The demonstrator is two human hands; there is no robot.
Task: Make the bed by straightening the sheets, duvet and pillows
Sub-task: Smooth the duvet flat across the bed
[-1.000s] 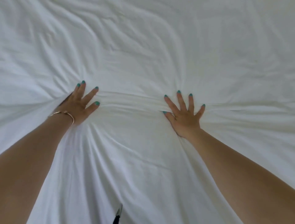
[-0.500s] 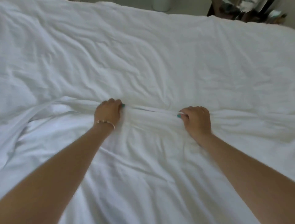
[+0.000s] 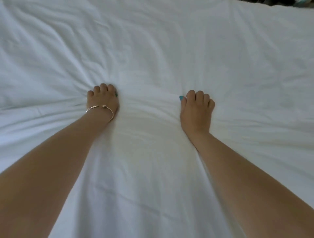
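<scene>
A white duvet (image 3: 153,51) covers the whole bed and fills the view, creased all over. My left hand (image 3: 102,100), with a thin gold bracelet at the wrist, grips a bunch of the duvet fabric left of centre. My right hand (image 3: 197,108) grips the fabric about a forearm's length to the right. The fingers of both hands are curled into the cloth. Folds radiate outward from each fist, and a ridge of cloth runs between them. No pillows are in view.
The far edge of the bed runs along the top right, with a sliver of dark objects (image 3: 288,2) beyond it. Both forearms stretch from the bottom corners over the duvet.
A second ago both hands lay flat with fingers spread; they then curled into the fabric. Since half a second ago the fists have stayed closed and the folded ridge has flattened.
</scene>
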